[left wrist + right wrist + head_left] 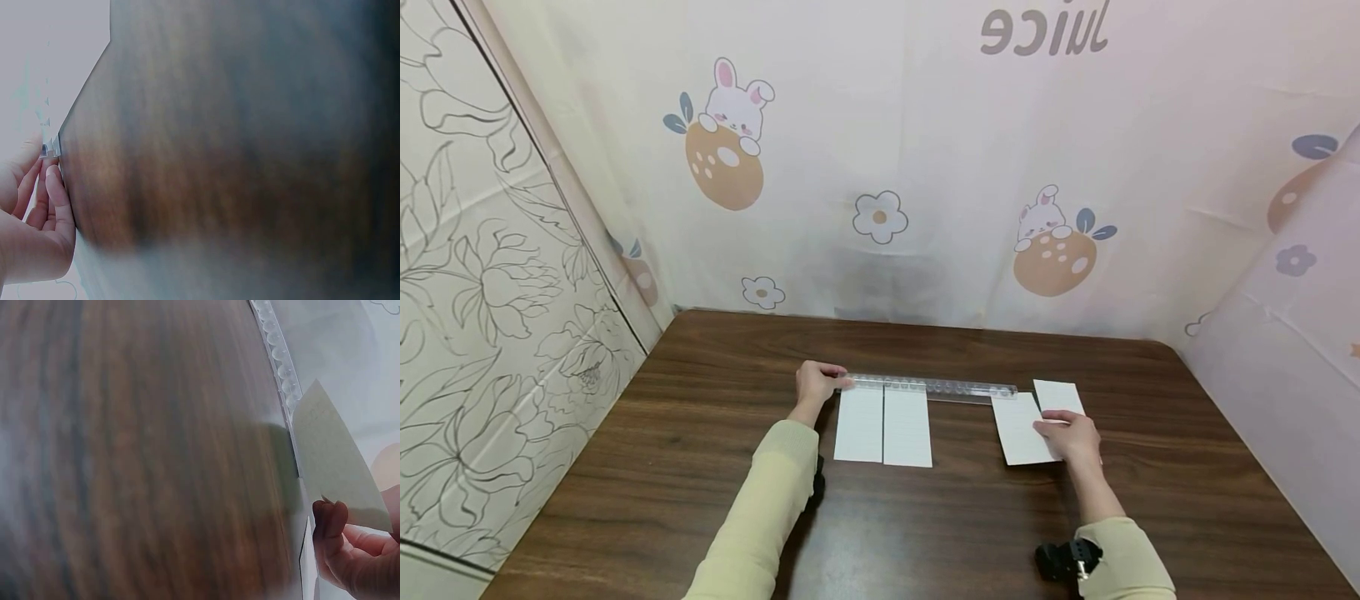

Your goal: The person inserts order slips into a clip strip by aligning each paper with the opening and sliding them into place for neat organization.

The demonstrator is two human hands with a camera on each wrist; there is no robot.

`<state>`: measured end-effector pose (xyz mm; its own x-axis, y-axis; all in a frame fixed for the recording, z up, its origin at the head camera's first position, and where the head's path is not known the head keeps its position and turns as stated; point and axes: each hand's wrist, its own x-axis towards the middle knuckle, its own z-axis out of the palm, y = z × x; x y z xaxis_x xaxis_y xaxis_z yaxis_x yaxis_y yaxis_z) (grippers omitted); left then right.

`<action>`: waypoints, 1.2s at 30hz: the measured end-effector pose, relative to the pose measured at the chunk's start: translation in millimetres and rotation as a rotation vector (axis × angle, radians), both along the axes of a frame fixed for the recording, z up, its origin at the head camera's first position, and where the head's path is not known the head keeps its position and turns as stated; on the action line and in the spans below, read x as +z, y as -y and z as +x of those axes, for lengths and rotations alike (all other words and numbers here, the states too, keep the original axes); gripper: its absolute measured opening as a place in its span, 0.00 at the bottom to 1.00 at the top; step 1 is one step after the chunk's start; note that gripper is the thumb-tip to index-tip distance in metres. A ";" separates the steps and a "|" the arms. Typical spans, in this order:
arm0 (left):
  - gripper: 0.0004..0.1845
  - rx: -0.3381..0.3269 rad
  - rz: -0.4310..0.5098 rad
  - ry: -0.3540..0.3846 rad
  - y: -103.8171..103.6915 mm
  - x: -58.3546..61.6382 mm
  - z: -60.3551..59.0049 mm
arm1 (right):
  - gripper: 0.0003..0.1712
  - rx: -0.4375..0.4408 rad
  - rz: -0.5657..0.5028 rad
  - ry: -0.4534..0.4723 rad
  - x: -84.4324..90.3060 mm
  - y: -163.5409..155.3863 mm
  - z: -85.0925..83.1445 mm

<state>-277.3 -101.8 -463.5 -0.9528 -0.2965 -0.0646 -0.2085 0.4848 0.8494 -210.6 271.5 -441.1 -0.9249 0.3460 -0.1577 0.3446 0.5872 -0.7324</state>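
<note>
Pinching, the left hand [820,385] holds a clear strip [958,389], the right hand [1072,437] a white card [337,462].

Left hand [37,234] pinching the end of a clear strip [50,148], far left of frame.
Thumb [24,156] one side of the strip, fingers [59,195] bent on the other; hand comes in from the left edge, partly cut off. White sheet [78,37] fills the upper left corner, its slanted edge running down to the strip end (overexposed, so any print is unreadable). Brown wood-grain table [219,137] takes most of the frame, badly blurred. Pale surface with a thin curved line [65,284] at bottom left, under the wrist.
</note>
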 end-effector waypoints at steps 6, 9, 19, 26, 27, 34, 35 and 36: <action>0.09 0.003 0.014 -0.003 0.1 -1.6 -0.5 | 0.21 0.017 0.000 -0.033 -1.5 2.8 -1.7; 0.09 0.003 0.016 -0.001 0.2 -1.6 -0.5 | 0.21 0.037 -0.013 -0.050 -1.8 4.4 -2.2; 0.08 0.008 0.016 0.005 -0.6 -1.2 -1.6 | 0.20 0.055 -0.003 -0.042 -5.1 8.6 -5.5; 0.08 0.017 0.017 0.013 -1.1 -0.9 -1.7 | 0.20 0.065 0.000 -0.038 -4.1 12.4 -6.3; 0.08 0.019 0.017 0.014 -1.2 -0.7 -1.7 | 0.20 0.063 -0.004 -0.035 -4.3 13.0 -6.3; 0.08 0.025 0.014 0.016 -1.4 -0.7 -1.6 | 0.19 0.074 -0.038 -0.006 -3.7 18.3 -4.5; 0.08 0.025 0.014 0.017 -1.4 -0.7 -1.5 | 0.19 0.076 -0.042 -0.003 -3.8 18.9 -4.1; 0.08 0.023 0.014 0.014 -1.4 -0.8 -1.2 | 0.19 0.081 -0.047 -0.003 -3.5 19.5 -3.7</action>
<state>-278.5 -100.4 -464.4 -0.9447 -0.3175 -0.0824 -0.2316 0.4678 0.8530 -214.2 252.0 -444.6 -0.9501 0.2624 -0.1690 0.2950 0.5782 -0.7607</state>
